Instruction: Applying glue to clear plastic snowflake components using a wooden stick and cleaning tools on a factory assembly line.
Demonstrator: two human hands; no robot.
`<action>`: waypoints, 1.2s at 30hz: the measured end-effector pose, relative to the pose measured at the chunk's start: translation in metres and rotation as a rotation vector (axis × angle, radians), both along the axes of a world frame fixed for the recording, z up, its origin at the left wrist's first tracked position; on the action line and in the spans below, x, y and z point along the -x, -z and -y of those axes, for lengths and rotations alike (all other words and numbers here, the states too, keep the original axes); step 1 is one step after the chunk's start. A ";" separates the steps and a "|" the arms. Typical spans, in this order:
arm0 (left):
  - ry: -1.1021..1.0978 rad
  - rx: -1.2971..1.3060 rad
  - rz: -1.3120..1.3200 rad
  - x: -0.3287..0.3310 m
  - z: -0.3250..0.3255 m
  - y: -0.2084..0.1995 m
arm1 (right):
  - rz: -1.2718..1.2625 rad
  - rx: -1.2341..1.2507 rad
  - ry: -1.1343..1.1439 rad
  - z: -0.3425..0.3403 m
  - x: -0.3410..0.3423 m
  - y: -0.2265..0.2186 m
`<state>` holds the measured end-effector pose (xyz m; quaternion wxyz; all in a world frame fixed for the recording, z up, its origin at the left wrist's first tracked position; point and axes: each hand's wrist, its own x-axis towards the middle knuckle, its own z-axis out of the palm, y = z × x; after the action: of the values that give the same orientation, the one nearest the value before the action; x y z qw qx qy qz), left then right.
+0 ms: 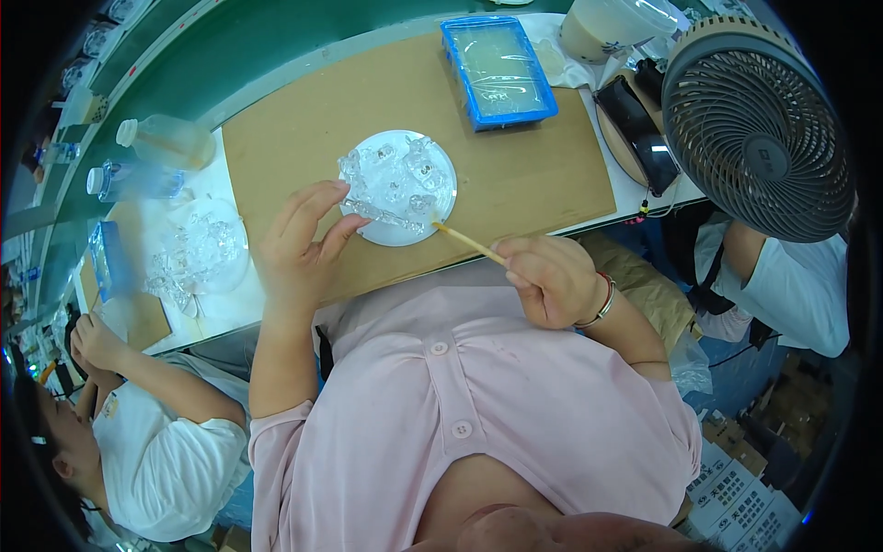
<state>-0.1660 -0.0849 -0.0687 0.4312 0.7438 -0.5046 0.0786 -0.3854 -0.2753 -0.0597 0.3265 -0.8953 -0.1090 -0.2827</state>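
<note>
A round white plate (449, 179) lies on the brown board in front of me and bears several clear, glassy pieces (394, 173). At its near left edge, my left hand (311, 225) pinches a long clear piece (394, 217) between thumb and fingers. My right hand (552, 281) grips a thin yellowish stick (471, 243), perhaps a small brush. The stick's tip meets or nearly meets the right end of the clear piece; I cannot tell whether they touch. What the clear pieces are exactly is too small to make out.
The brown board (303, 110) also holds a blue tray (501, 74) under clear film. A grey fan (768, 152) and dark case (639, 133) stand right. Bottles (175, 143) and another plate of clear pieces (202, 248) are left, beside a co-worker (166, 451). Another person (791, 285) sits right.
</note>
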 end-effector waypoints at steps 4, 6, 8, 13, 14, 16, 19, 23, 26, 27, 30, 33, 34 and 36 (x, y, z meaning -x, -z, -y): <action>-0.014 0.020 -0.027 0.006 -0.005 0.001 | -0.006 -0.039 -0.045 -0.005 -0.003 0.003; -0.028 0.019 -0.031 0.010 -0.005 0.002 | 0.010 -0.037 -0.048 -0.006 -0.009 0.008; -0.028 0.024 -0.012 0.013 -0.004 0.001 | 0.025 -0.035 -0.047 -0.005 -0.012 0.011; 0.000 0.020 -0.005 0.016 -0.006 -0.001 | 0.008 -0.044 0.012 0.004 -0.006 0.004; -0.022 0.038 0.023 0.015 -0.003 0.000 | 0.006 -0.039 0.011 0.008 -0.003 -0.002; -0.042 0.065 0.048 0.015 0.000 0.002 | -0.050 -0.026 0.102 0.018 0.005 -0.012; -0.080 0.068 0.063 0.017 0.007 0.004 | 0.078 -0.159 0.264 0.029 0.018 -0.022; -0.083 0.106 0.050 0.020 0.018 0.008 | 0.268 -0.172 0.445 0.046 0.006 -0.032; -0.059 0.073 -0.019 0.021 0.016 0.006 | 0.145 -0.124 0.564 0.062 -0.006 -0.031; -0.048 0.046 -0.066 0.020 0.014 0.004 | 0.137 -0.132 0.582 0.065 -0.012 -0.028; -0.090 -0.030 -0.113 0.017 0.003 -0.003 | 0.069 -0.070 0.582 0.075 -0.025 -0.021; -0.137 -0.074 0.077 0.011 0.008 -0.018 | 0.074 -0.045 0.569 0.079 -0.032 -0.016; -0.137 -0.075 0.076 0.009 0.008 -0.016 | 0.064 -0.047 0.566 0.080 -0.032 -0.016; -0.004 -0.096 -0.093 0.005 0.006 -0.012 | 0.067 -0.059 0.563 0.079 -0.033 -0.018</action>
<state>-0.1707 -0.0906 -0.0564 0.4178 0.7674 -0.4859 0.0206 -0.3525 -0.3539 -0.0421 0.2572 -0.8707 0.1416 -0.3946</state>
